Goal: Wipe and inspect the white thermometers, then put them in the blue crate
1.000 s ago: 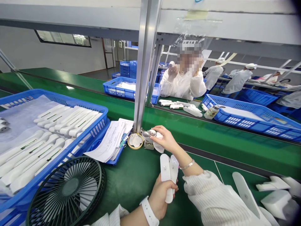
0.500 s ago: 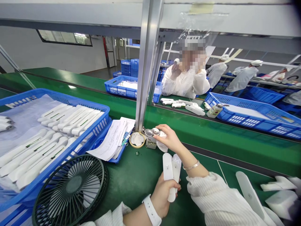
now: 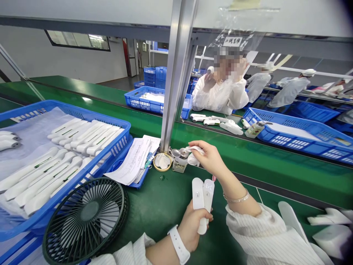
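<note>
My left hand (image 3: 193, 222) is closed around two long white handheld devices (image 3: 199, 206) held side by side, fanned slightly apart. Lit digits show on the right-hand device. Above them, my right hand (image 3: 208, 157) pinches a white cloth (image 3: 196, 149), part of which hangs under the fingers. Just left of the cloth stands a small dispenser bottle (image 3: 179, 164) with a metal top, its round lid (image 3: 175, 153) flipped open. A round dish (image 3: 162, 162) holding white pads sits beside the bottle.
At left, a blue crate (image 3: 118, 145) holds rows of white devices, with a dark green fan (image 3: 88, 211) before it. Papers (image 3: 132, 163) lie in a blue tray. A metal post (image 3: 176, 81) rises mid-bench. More white parts (image 3: 331, 235) lie right; a co-worker (image 3: 220, 92) sits opposite.
My right hand has moved right and slightly up, away from the dispenser top, with the white cloth. My left hand still holds both devices in nearly the same place.
</note>
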The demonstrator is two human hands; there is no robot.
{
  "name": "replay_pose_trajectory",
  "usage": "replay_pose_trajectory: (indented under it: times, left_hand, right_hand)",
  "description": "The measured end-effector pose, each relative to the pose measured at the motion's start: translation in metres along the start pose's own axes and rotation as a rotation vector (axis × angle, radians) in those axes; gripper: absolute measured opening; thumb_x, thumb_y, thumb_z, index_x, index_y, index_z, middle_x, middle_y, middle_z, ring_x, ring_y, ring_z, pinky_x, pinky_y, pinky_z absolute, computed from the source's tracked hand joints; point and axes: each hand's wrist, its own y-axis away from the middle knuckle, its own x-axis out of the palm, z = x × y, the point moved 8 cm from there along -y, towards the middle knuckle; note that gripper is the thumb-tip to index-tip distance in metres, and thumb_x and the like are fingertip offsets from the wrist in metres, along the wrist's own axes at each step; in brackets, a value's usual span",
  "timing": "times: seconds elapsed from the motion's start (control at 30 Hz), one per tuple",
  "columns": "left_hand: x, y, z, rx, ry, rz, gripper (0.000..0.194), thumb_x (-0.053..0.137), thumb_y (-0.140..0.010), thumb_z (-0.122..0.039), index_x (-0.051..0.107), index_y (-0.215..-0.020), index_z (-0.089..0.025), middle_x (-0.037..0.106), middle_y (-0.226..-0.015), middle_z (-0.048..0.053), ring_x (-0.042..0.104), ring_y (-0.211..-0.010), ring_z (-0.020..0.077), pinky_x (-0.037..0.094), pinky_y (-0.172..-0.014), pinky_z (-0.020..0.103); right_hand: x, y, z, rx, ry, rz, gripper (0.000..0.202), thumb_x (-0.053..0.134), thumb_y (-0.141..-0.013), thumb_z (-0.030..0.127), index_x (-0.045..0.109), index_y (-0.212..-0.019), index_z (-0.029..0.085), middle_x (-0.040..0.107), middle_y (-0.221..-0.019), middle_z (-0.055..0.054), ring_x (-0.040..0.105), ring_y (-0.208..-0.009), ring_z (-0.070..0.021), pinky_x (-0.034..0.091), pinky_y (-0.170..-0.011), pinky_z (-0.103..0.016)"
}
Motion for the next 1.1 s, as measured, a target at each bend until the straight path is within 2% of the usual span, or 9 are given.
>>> replay_pose_trajectory:
  times: [0.23,0.33,0.43,0.57,0.7,0.87,1.1]
  left_hand:
    - [0.001,-0.001,-0.001,0.0,0.005,0.001,0.08,0.056,-0.049,-0.012,0.04,-0.127,-0.011,0.06,-0.089,0.007,0.052,-0.069,0.0152,0.03,-0.056,0.024]
    - [0.0,-0.002,-0.001,-0.005,0.006,0.003,0.079,0.056,-0.049,-0.012,0.041,-0.126,-0.012,0.06,-0.09,0.008,0.052,-0.07,0.0154,0.031,-0.056,0.024]
    - [0.0,-0.001,0.0,-0.006,0.005,-0.004,0.078,0.057,-0.049,-0.013,0.042,-0.125,-0.012,0.06,-0.09,0.007,0.052,-0.07,0.0154,0.031,-0.056,0.024]
    - [0.003,0.002,-0.002,0.001,0.007,-0.003,0.074,0.055,-0.048,-0.013,0.045,-0.121,-0.01,0.059,-0.087,0.007,0.051,-0.068,0.0143,0.029,-0.055,0.024]
    - [0.005,0.002,-0.005,0.005,0.012,0.009,0.078,0.056,-0.047,-0.012,0.043,-0.124,-0.011,0.059,-0.086,0.006,0.051,-0.068,0.0146,0.028,-0.054,0.023]
    - [0.003,0.0,-0.005,0.006,0.012,0.009,0.078,0.056,-0.048,-0.012,0.043,-0.124,-0.012,0.059,-0.088,0.007,0.051,-0.069,0.015,0.029,-0.055,0.024]
    - [0.004,0.0,-0.006,0.015,0.015,0.019,0.074,0.057,-0.048,-0.011,0.046,-0.121,-0.011,0.06,-0.086,0.006,0.05,-0.067,0.0138,0.029,-0.055,0.024]
  right_hand:
    - [0.015,0.001,-0.009,-0.043,0.055,0.082,0.022,0.049,-0.081,0.023,0.065,-0.094,0.017,0.063,-0.101,-0.008,0.061,-0.093,-0.021,0.046,-0.086,-0.036]
    - [0.019,0.002,-0.014,-0.047,0.088,0.122,0.026,0.048,-0.082,0.025,0.067,-0.095,0.015,0.059,-0.109,-0.012,0.058,-0.101,-0.0236,0.044,-0.091,-0.039]
    - [0.022,0.003,-0.013,-0.067,0.1,0.171,0.026,0.048,-0.083,0.025,0.068,-0.098,0.017,0.059,-0.117,-0.011,0.057,-0.108,-0.023,0.043,-0.093,-0.037]
    - [0.022,-0.001,-0.009,-0.088,0.118,0.191,0.022,0.048,-0.085,0.022,0.067,-0.094,0.018,0.066,-0.107,-0.006,0.06,-0.099,-0.0177,0.045,-0.089,-0.03]
    - [0.018,-0.009,-0.01,-0.054,0.192,0.176,0.025,0.054,-0.082,0.021,0.062,-0.105,0.016,0.067,-0.097,-0.005,0.061,-0.09,-0.0182,0.046,-0.081,-0.03]
    - [0.023,-0.015,-0.002,-0.075,0.311,0.283,0.016,0.053,-0.082,0.019,0.069,-0.087,0.018,0.066,-0.091,-0.004,0.061,-0.083,-0.0163,0.044,-0.076,-0.025]
    - [0.029,-0.015,0.017,-0.119,0.494,0.37,0.022,0.049,-0.084,0.017,0.071,-0.085,0.019,0.061,-0.088,-0.005,0.057,-0.07,-0.0153,0.04,-0.063,-0.025]
